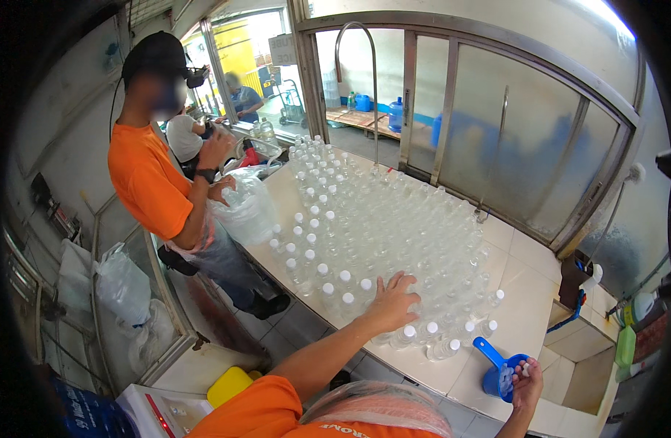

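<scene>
A large block of clear plastic bottles stands upright on the tiled counter, most without caps and several with white caps along the left and near edges. My left hand reaches over the near edge of the block, fingers spread among the bottle tops; its fingertips partly hide what they touch. At the right, a blue dipper with a handle sits on the counter with white caps inside. My right hand is at the dipper's rim, its fingers curled around white bottle caps. Capped bottles stand between my two hands.
At the left, a co-worker in an orange shirt handles a clear plastic bag of bottles. A curved metal pipe rises behind the counter. Sliding glass doors close the far side. A tiled basin is at the right.
</scene>
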A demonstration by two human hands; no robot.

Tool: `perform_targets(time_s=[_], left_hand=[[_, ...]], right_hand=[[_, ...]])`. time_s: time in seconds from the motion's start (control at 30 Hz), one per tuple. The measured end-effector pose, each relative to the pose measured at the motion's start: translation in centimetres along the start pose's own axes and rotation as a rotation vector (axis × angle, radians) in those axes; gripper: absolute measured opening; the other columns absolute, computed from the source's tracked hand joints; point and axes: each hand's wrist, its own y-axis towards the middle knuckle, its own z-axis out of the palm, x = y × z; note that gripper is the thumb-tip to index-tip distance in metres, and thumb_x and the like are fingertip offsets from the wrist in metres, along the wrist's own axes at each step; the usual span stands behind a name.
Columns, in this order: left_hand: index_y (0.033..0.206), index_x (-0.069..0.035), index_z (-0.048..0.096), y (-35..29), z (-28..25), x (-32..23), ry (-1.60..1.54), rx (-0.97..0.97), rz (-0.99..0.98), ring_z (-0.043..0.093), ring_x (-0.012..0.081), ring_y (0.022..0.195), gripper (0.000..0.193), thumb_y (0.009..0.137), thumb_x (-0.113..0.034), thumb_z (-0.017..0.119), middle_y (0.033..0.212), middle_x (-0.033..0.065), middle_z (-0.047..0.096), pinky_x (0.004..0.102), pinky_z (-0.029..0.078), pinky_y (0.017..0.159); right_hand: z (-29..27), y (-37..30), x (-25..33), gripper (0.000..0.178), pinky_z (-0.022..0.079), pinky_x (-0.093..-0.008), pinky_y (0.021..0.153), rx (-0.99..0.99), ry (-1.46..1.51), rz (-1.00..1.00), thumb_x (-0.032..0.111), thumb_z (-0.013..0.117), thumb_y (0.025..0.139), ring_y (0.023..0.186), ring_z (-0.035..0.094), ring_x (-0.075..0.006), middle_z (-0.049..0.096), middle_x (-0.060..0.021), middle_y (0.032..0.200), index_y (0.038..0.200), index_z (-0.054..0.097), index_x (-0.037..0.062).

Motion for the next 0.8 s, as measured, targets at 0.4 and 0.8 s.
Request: perform_targets(time_s=[0.4,0.8], left_hand=[[0.128,-0.003,0.059,-3.0,-5.4,-3.8,-0.803,-0.712,0.334,0.063,0.0325,0.122,0.038,0.094,-0.009,0.075,0.128,0.0175,0.064,0.0414,0.048,0.107],[0.125,-0.004,0.053,-9.9,-3.2,-5.3,-0.680,-0.130,0.050,0.072,0.0360,0.082,0.050,0.090,-0.026,0.081,0.098,0.0200,0.070,0.0433,0.056,0.077]], right_hand=[[3.0,-2.1,-0.3,0.019,0.049,-0.0258,0.053,0.131,-0.337,-0.125,0.006,0.061,0.098,0.071,0.062,-0.0114,0.067,-0.0069,0.094,0.116,0.056,0.0106],[21.8,-14.2,1.1,0.032,0.056,-0.0343,0.066,0.884,-0.825,-0.585,-0.003,0.078,0.083,0.084,0.069,-0.0211,0.072,-0.0121,0.107,0.114,0.071,0.0010]])
